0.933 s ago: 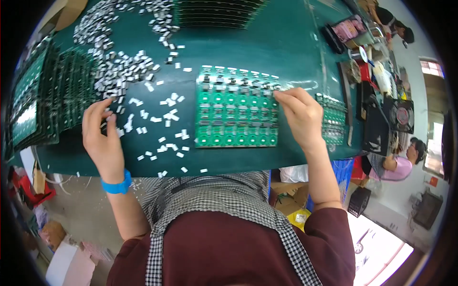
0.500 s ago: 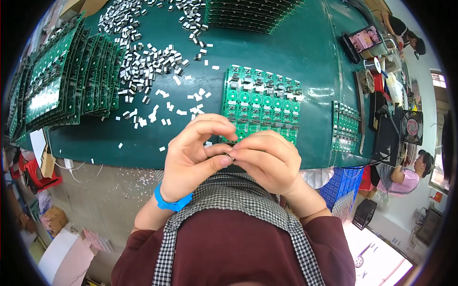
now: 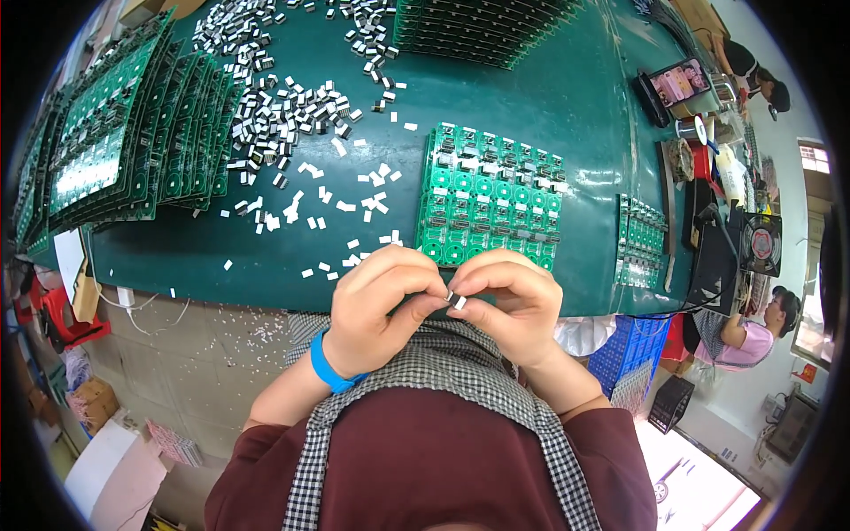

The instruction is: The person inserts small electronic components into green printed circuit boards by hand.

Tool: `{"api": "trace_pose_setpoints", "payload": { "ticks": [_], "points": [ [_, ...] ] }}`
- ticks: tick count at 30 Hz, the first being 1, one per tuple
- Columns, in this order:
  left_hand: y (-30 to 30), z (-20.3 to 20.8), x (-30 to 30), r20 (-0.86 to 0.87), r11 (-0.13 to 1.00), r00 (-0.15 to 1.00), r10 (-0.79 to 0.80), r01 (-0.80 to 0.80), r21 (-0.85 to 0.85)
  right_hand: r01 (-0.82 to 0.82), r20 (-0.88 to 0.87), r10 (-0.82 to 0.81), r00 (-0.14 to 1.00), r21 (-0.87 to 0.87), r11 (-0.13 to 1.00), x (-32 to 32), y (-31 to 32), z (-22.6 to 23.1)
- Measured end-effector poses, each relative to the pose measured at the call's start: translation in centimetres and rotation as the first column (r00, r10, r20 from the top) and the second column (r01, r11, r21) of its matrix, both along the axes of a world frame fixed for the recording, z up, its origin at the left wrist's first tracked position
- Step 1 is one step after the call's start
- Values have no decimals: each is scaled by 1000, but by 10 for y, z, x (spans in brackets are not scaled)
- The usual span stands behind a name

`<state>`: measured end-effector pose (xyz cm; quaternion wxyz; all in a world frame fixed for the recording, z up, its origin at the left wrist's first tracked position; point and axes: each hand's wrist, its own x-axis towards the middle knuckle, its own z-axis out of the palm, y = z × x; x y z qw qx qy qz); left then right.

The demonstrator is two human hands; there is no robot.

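Observation:
A small black-and-white electronic component [image 3: 456,301] is pinched between the thumb and fingertips of my right hand [image 3: 513,301], in front of my body. The fingertips of my left hand [image 3: 379,305] close on its left end, so both hands hold it. Its white face shows; the fingers cover the rest. Just beyond my hands a green circuit board panel [image 3: 492,199] lies flat on the table, its rows fitted with dark and white parts. Left of that panel, loose white slips [image 3: 345,206] are scattered, and behind them spreads a pile of similar components [image 3: 288,115].
Stacked circuit boards [image 3: 115,142] stand at the left of the green table [image 3: 567,88], with another stack [image 3: 487,31] at the far edge. A smaller board [image 3: 642,239] lies right. A phone [image 3: 682,81], solder spool [image 3: 691,131] and fan [image 3: 761,243] line the right side. Two people are beyond.
My left fingers, spread apart earlier, have drawn together, and that hand has shifted right. The component now shows between the fingertips. The view has shifted slightly.

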<state>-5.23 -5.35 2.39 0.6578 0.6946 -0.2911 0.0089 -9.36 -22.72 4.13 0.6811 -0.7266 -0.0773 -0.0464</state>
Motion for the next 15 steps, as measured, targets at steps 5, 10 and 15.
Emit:
{"api": "trace_pose_setpoints", "payload": {
  "ticks": [5,10,15],
  "points": [
    [0,-6,3,90,996,992,-86,87,-10,-81,169,135,976,-289,954,9,-5,6],
    [1,-4,-1,115,1000,993,1,0,-5,-18,228,120,966,-406,914,8,-6,10],
    [5,-7,0,242,993,970,37,-61,96,136,312,17,950,-462,877,-3,0,1]
  ]
}}
